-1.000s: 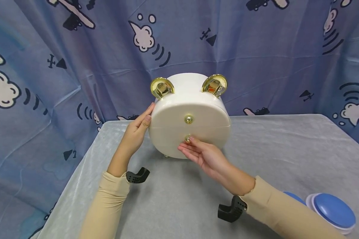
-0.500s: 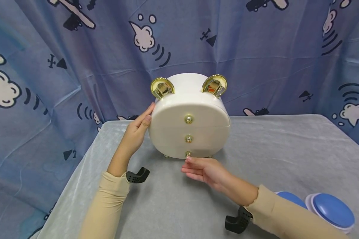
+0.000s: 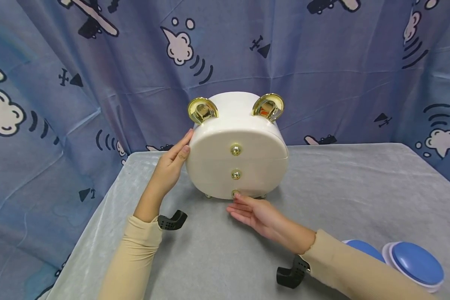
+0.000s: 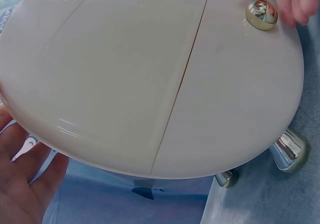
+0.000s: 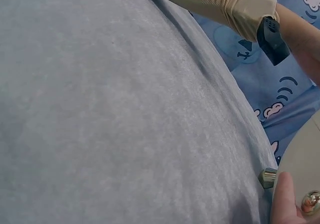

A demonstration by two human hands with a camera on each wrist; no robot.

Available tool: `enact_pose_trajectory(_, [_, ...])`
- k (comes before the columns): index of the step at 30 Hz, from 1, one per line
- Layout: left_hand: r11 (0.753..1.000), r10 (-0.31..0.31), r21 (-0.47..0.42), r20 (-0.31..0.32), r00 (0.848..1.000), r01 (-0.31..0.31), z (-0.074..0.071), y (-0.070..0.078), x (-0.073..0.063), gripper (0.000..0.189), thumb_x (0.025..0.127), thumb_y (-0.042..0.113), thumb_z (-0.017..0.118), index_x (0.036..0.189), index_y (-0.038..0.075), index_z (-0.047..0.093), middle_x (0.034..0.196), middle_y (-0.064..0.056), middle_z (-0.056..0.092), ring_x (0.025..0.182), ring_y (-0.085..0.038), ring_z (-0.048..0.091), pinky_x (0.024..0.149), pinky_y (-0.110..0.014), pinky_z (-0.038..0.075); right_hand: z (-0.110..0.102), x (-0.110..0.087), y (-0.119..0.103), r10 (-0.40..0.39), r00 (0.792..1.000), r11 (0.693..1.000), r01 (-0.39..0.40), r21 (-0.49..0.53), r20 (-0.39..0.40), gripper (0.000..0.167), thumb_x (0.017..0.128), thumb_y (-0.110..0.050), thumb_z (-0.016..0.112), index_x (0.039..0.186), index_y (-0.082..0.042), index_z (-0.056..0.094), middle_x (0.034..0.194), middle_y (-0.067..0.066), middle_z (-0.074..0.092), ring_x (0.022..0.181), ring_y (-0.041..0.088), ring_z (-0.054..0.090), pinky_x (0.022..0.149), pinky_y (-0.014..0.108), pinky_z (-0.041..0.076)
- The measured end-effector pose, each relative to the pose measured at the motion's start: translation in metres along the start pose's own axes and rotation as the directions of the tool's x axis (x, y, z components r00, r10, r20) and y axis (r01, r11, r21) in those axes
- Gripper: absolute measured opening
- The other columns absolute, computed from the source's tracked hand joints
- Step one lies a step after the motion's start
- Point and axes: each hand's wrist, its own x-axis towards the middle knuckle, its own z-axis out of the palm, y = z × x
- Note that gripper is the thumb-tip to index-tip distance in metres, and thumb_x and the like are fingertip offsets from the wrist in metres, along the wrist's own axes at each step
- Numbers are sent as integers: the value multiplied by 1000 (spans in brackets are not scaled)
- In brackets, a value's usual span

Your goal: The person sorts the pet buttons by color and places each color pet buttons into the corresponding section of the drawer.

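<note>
A white rounded storage box point(image 3: 260, 146) with gold ears stands on the grey cloth, its drawer fronts flush. Three gold knobs run down its front. My left hand point(image 3: 168, 166) rests against the box's left side, fingers fairly straight; the left wrist view shows those fingers point(image 4: 42, 176) spread at the edge. My right hand point(image 3: 262, 218) is low in front of the box, its thumb right at the bottom knob point(image 3: 235, 193) and the other fingers extended below it. In the right wrist view a thumb or finger point(image 5: 285, 196) stands beside a gold knob point(image 5: 311, 202).
Two blue-lidded round containers point(image 3: 418, 263) sit at the right front, one partly behind the right sleeve point(image 3: 352, 266). A blue patterned curtain point(image 3: 232, 50) hangs behind the table point(image 3: 210, 258). Small metallic feet point(image 4: 290, 151) hold the box up.
My right hand has moved down from the middle knob to the bottom knob, uncovering the middle one. The left hand and the box have stayed in place.
</note>
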Motion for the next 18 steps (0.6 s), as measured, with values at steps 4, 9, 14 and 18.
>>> enact_pose_trajectory(4, [1000, 4, 3, 2, 1000, -4, 0, 0, 0, 46, 108, 30, 41, 153, 20, 41, 161, 8, 34, 150, -6, 28, 126, -32, 23, 1, 6, -2, 1, 1000, 998, -1, 62, -6, 29, 106, -19, 48, 123, 4, 50, 114, 16, 64, 98, 17, 69, 94, 27, 57])
enact_pose_trajectory(9, [1000, 9, -2, 1, 1000, -9, -1, 0, 1, 46, 108, 29, 42, 153, 19, 41, 161, 6, 34, 150, -8, 28, 126, -33, 23, 0, 12, -2, 4, 1000, 996, -4, 94, -1, 25, 106, -18, 48, 119, 3, 51, 109, 14, 67, 97, 16, 70, 94, 27, 57])
enact_pose_trajectory(14, [1000, 4, 5, -3, 1000, -4, 0, -1, 1, 46, 108, 31, 42, 153, 19, 41, 161, 6, 34, 151, -10, 28, 126, -34, 23, -2, 14, 0, -4, 1000, 996, 4, 86, 6, 24, 106, -16, 48, 119, 3, 50, 104, 12, 68, 95, 16, 70, 92, 26, 58])
enact_pose_trajectory(18, [1000, 1, 10, 0, 1000, -1, 0, -1, 1, 47, 108, 33, 42, 153, 20, 40, 161, 8, 34, 150, -8, 28, 126, -34, 23, -4, 14, 2, -10, 1000, 996, 9, 89, 12, 20, 106, -15, 47, 116, 2, 51, 96, 9, 68, 92, 15, 70, 88, 24, 59])
